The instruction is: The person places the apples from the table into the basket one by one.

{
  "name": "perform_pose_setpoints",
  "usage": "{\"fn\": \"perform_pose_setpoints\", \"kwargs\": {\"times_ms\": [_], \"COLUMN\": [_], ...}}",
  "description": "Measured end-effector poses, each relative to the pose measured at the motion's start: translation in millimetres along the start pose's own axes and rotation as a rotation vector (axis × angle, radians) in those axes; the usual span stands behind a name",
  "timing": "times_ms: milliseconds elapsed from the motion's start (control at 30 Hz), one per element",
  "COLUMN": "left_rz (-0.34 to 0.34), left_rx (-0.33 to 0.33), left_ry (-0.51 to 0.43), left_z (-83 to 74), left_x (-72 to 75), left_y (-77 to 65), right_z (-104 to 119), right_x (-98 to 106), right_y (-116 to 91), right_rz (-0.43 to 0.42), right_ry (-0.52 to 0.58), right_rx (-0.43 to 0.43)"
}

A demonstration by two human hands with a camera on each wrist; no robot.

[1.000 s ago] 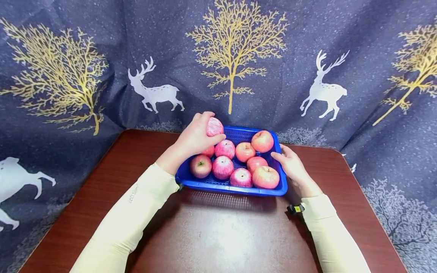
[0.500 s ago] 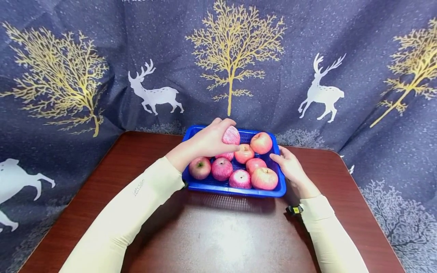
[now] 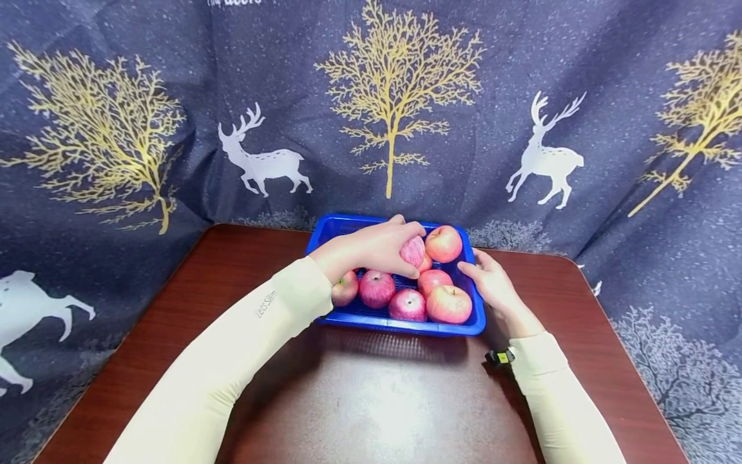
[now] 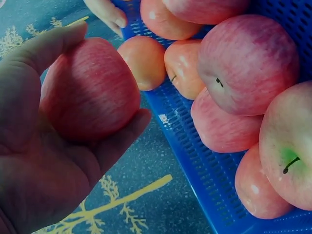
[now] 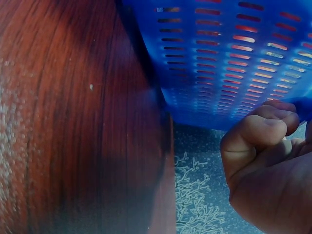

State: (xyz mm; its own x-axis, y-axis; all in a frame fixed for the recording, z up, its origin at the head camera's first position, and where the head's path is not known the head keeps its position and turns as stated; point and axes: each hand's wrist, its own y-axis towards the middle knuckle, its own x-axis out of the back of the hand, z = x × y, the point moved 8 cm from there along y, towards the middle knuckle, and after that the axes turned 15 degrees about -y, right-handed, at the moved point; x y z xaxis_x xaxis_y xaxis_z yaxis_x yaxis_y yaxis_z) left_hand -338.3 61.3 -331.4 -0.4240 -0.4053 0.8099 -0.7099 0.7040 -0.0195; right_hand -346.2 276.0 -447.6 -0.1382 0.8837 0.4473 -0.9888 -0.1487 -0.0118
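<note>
A blue plastic basket [image 3: 400, 327] stands on the table with several red and yellowish apples in it. My left hand [image 3: 379, 248] reaches over the basket and grips a striped red apple [image 3: 413, 251] between thumb and fingers. In the left wrist view this held apple [image 4: 92, 90] is cupped against the palm, above the others. At the basket's right side my right hand [image 3: 493, 283] grips the rim, thumb on the upper edge. The right wrist view shows curled fingers [image 5: 265, 131] near the slotted basket wall [image 5: 209, 73]. My left forearm partly covers a greenish-red apple [image 3: 345, 288].
The brown wooden table [image 3: 371, 393] extends in front of the basket and to both sides. Behind it hangs a dark blue cloth [image 3: 348, 116] printed with gold trees and white deer, close to the table's back edge.
My left hand has carried the striped apple rightward and lower, from the basket's back left to its middle right. My right hand has stayed at the right rim.
</note>
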Motion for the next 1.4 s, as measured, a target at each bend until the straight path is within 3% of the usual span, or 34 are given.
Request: {"fn": "perform_pose_setpoints", "kwargs": {"times_ms": [167,367,700,1000,1400], "left_rz": [0.029,0.083,0.095,0.148,0.173], "left_rx": [-0.011,0.034,0.068,0.025,0.109], "left_ry": [0.015,0.042,0.091,0.128,0.160], "left_z": [2.7,9.3,14.7,7.1,11.5], "left_x": [-13.8,-29.0,-34.8,-40.6,-46.1], "left_y": [9.2,14.1,23.4,29.2,31.6], "right_z": [-2,-2,-3,-1,-4], "right_x": [0,1,2,2,1], "right_y": [0,0,-1,0,4], "right_rz": [0.003,-0.014,-0.013,-0.029,-0.006], "right_ry": [-0.011,-0.015,0.004,-0.047,-0.004], "right_rx": [-0.007,0.005,0.003,0.008,0.020]}}
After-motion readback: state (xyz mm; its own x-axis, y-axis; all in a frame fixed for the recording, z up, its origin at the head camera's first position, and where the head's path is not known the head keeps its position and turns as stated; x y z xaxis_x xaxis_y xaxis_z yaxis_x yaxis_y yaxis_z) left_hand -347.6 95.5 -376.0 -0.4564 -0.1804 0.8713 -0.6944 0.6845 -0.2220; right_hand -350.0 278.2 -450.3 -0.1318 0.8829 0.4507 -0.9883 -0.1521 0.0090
